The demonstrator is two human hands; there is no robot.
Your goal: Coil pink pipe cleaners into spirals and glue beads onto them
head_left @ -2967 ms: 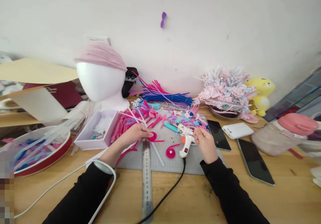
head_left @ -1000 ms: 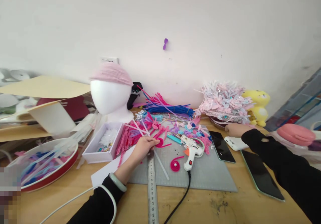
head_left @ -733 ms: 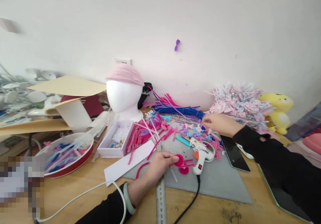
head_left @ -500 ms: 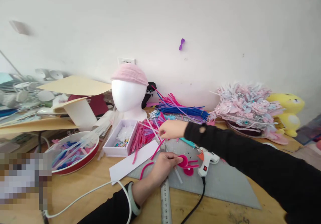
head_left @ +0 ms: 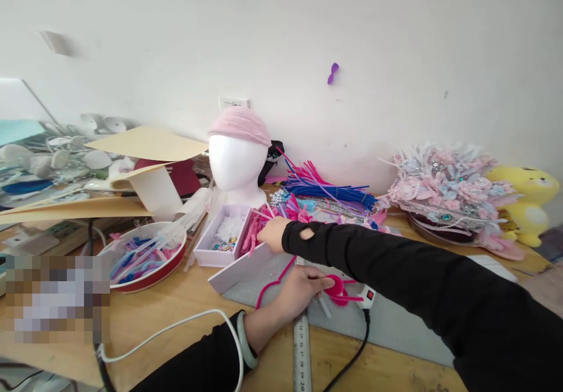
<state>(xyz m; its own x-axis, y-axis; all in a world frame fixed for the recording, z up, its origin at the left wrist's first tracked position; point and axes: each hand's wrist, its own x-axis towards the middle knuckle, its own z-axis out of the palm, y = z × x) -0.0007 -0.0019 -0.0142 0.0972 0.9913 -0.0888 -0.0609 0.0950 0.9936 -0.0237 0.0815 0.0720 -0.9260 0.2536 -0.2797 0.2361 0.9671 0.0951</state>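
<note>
My left hand [head_left: 303, 289] is closed, pinching a bright pink coil of pipe cleaner [head_left: 335, 286] between thumb and fingers. Straight pink stems stick out from the coil to the right. Beyond it, my right hand [head_left: 273, 234] is closed at the top edge of a white card [head_left: 241, 270], which is tilted up; its fingertips are mostly hidden. Short pink pipe cleaner pieces [head_left: 255, 228] lie right behind that hand. A long bent pink pipe cleaner [head_left: 266, 289] rests by my left wrist. The glue gun [head_left: 368, 296] is partly covered by my right sleeve.
A grey mat [head_left: 396, 327] and steel ruler [head_left: 302, 351] lie on the table. Around them are a white box of beads [head_left: 201, 257], a red-rimmed bowl [head_left: 169, 272], a white mannequin head [head_left: 237, 166], pipe cleaner bundles [head_left: 338, 193] and a flowered headpiece [head_left: 444, 187]. A white cable [head_left: 176, 321] crosses the front.
My right hand has moved left and down to the white card, which has shifted and tilted up. My left hand keeps the pink coil. The whole view has swung slightly left.
</note>
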